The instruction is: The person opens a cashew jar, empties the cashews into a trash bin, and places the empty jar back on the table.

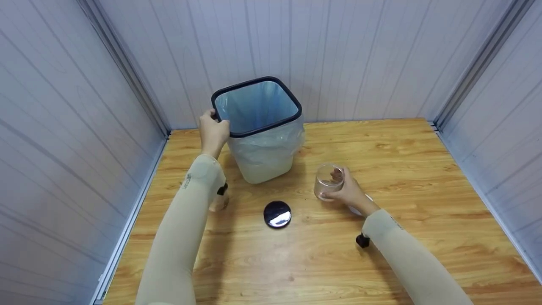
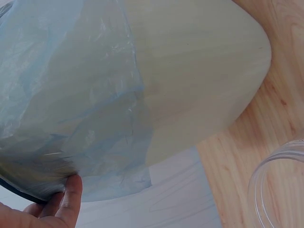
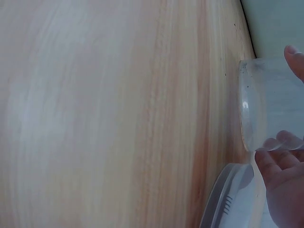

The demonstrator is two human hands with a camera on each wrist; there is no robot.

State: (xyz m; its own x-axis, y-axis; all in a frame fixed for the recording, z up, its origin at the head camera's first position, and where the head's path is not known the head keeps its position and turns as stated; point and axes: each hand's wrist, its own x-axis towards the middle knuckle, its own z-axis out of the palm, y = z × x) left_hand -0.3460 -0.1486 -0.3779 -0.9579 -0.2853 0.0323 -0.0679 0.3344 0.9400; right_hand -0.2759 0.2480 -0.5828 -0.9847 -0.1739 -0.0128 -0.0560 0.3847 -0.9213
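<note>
A pale waste bin (image 1: 264, 169) with a dark rim and a translucent bluish bag lining it stands on the wooden table, tilted towards my left side. My left hand (image 1: 214, 132) grips the bin's near-left rim corner, thumb on top; in the left wrist view its fingers (image 2: 71, 199) press against the bag. My right hand (image 1: 350, 192) holds a clear, empty-looking jar (image 1: 324, 188) on the table, thumb on the near side and fingers around the far side. In the right wrist view, fingertips (image 3: 268, 164) show against the clear wall of the jar (image 3: 266, 104).
Between the hands lies a round, shiny black lid (image 1: 277, 214). A white round object (image 1: 355, 209), partly hidden, sits beneath my right wrist. Another clear container (image 1: 219, 202) is beside my left forearm. Panelled walls (image 1: 360, 55) enclose the table on the back and sides.
</note>
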